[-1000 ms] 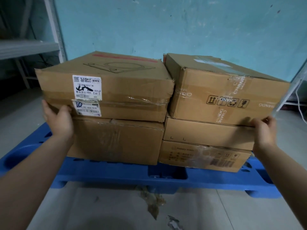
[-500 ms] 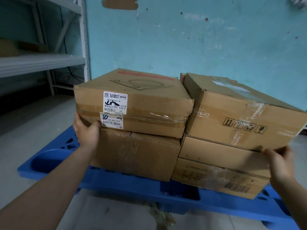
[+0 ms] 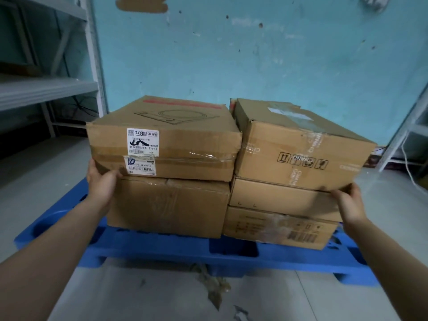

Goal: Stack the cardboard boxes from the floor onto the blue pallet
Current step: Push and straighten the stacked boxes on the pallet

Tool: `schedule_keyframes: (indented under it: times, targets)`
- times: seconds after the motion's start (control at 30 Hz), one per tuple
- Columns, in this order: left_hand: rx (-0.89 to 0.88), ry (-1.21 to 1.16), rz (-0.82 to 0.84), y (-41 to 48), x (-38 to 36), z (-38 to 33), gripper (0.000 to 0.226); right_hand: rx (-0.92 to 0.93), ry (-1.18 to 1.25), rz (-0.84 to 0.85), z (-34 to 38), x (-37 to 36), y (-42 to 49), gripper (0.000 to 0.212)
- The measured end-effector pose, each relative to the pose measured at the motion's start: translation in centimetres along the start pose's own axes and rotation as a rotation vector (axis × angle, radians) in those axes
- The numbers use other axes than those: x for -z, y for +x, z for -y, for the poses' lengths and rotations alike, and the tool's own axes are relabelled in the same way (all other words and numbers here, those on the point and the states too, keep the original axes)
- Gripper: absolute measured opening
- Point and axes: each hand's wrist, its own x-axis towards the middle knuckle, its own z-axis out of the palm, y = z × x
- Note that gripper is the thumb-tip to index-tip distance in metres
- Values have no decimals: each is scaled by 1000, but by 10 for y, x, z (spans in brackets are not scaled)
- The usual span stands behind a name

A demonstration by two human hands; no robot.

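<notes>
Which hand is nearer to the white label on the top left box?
Left. The left hand grips that box's lower corner just beside the white label; the right hand is far across, under the top right box.

Metal shelving (image 3: pixel 48 89) left; teal wall (image 3: pixel 254 61) behind; floor debris (image 3: pixel 213 286).

Top-left box (image 3: pixel 166 137) — two white stickers on front face, upside down: upper one (image 3: pixel 143 142) shows a large "8", lower one (image 3: pixel 140 165) carries barcodes. Top-right box (image 3: pixel 301 156) — handling symbols, tape printed "CHANDO". Bottom-right box (image 3: pixel 278 230): barcode, digits unreadable.
</notes>
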Motion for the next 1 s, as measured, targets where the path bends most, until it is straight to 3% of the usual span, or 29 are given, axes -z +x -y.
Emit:
schedule_keyframes:
  times: [0.1,0.23,0.27,0.33,0.43,0.57,0.73,1.0]
  targets:
    - [36,-64,26,-3,1,-7,68,-18,-11,-26,7,1,-10,51]
    - [35,-107,35,-10,4,-13,67,13,-186,-332,15,-51,-56,50]
    - [32,-106,32,-11,4,-13,68,45,-203,-299,20,-74,-74,43]
    - [30,-95,27,-11,4,-14,72,146,-164,-32,34,-122,-105,23]
    - [31,-112,17,-11,1,-14,75,207,-127,350,57,-181,-139,31]
    - [23,-117,13,-6,-1,-12,78,223,-116,274,69,-223,-153,59]
    - [11,-119,-41,0,-3,-7,75,153,-81,191,63,-237,-151,76]
    - [-12,-140,-47,3,1,-5,73,60,9,199,57,-247,-144,79]
